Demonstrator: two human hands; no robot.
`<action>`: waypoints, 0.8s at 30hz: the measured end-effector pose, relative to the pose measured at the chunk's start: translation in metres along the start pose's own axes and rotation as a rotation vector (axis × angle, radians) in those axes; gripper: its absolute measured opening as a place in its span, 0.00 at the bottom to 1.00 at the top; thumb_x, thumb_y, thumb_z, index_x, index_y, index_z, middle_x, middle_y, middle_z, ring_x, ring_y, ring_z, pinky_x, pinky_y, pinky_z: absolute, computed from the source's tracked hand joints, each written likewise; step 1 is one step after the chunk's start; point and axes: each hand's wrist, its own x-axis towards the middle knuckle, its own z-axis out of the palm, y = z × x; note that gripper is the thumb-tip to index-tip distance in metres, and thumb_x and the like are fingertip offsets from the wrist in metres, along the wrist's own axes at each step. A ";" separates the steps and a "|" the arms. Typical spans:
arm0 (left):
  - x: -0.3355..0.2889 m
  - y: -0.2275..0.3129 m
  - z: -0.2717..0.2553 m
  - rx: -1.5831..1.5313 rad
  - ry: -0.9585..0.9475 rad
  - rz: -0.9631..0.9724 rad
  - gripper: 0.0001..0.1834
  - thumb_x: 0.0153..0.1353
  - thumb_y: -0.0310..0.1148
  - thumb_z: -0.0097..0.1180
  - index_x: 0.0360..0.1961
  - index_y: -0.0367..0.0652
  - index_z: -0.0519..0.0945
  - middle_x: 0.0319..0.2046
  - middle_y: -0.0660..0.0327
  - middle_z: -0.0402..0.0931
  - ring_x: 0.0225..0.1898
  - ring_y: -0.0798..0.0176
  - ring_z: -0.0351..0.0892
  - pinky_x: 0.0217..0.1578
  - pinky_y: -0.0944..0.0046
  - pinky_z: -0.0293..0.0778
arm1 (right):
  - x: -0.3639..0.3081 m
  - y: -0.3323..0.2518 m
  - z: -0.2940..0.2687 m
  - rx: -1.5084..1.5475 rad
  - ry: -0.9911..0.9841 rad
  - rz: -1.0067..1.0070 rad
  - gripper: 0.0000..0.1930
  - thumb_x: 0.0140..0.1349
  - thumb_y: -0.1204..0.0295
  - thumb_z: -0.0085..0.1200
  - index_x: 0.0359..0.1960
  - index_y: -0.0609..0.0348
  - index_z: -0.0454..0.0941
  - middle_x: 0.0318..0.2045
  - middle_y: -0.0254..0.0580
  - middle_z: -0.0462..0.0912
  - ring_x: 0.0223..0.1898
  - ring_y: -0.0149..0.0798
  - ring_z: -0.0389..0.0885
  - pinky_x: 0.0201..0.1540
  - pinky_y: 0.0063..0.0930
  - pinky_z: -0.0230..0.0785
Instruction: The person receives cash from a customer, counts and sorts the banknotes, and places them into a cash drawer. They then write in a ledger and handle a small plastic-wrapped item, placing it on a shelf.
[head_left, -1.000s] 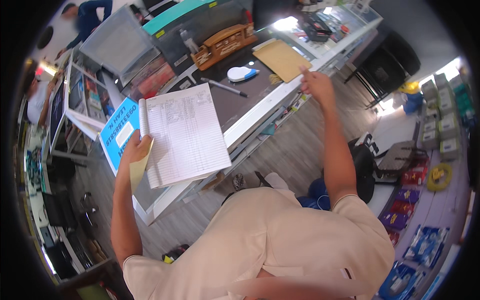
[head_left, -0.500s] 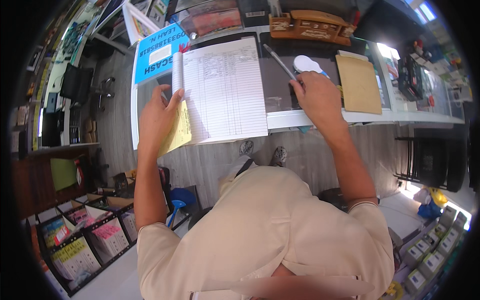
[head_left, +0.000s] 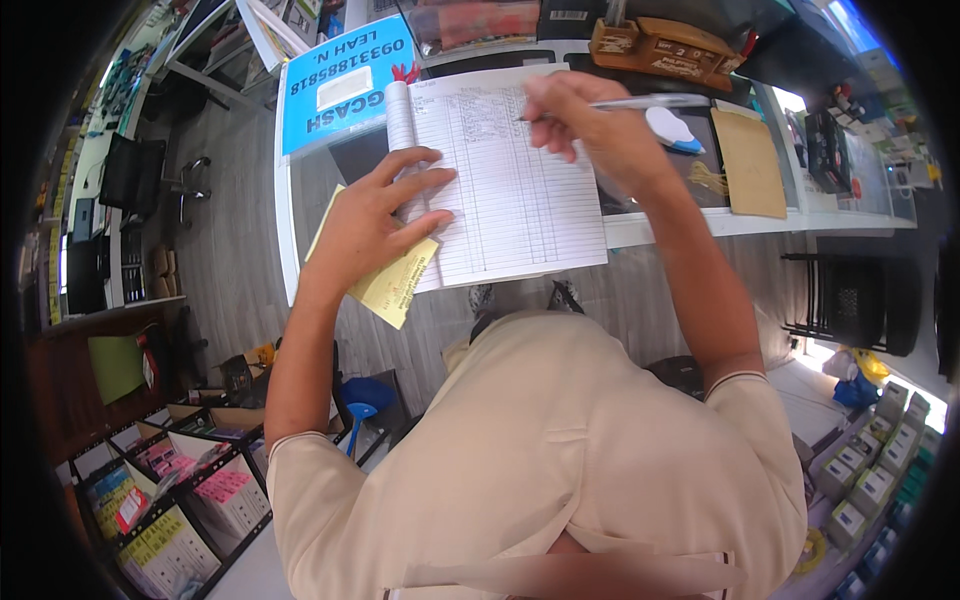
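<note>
An open ruled ledger book [head_left: 520, 215] lies on the glass-topped counter, its upper rows filled with handwriting. My left hand [head_left: 375, 215] rests with fingers spread on the book's left edge and curled-back pages. Under that hand, a yellow printed slip [head_left: 395, 292] sticks out past the counter's near side. Over the upper right of the page, my right hand [head_left: 605, 130] is closed around a pen [head_left: 655, 102], whose rear end points right. The pen's tip is hard to make out beneath the fingers. Right of the book sits a rounded white and blue object [head_left: 673, 130].
A blue printed sign [head_left: 335, 95] lies left of the book. To the right are a brown envelope [head_left: 750, 165] and yellowish rubber bands [head_left: 708, 178]. A wooden desk organizer [head_left: 665, 55] stands behind. Compartments of boxed goods [head_left: 165, 545] fill the lower left, beside a black chair [head_left: 850, 300] at right.
My right hand has picked up the pen from the counter and carried it left over the page. My left hand has moved right and spread onto the book.
</note>
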 end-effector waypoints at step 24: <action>-0.007 -0.012 0.024 -0.303 0.145 -0.100 0.18 0.62 0.37 0.68 0.55 0.56 0.88 0.61 0.67 0.79 0.55 0.61 0.83 0.47 0.62 0.82 | 0.042 0.061 0.058 -0.612 0.217 -0.120 0.22 0.70 0.49 0.58 0.35 0.57 0.89 0.22 0.37 0.84 0.23 0.31 0.79 0.30 0.28 0.69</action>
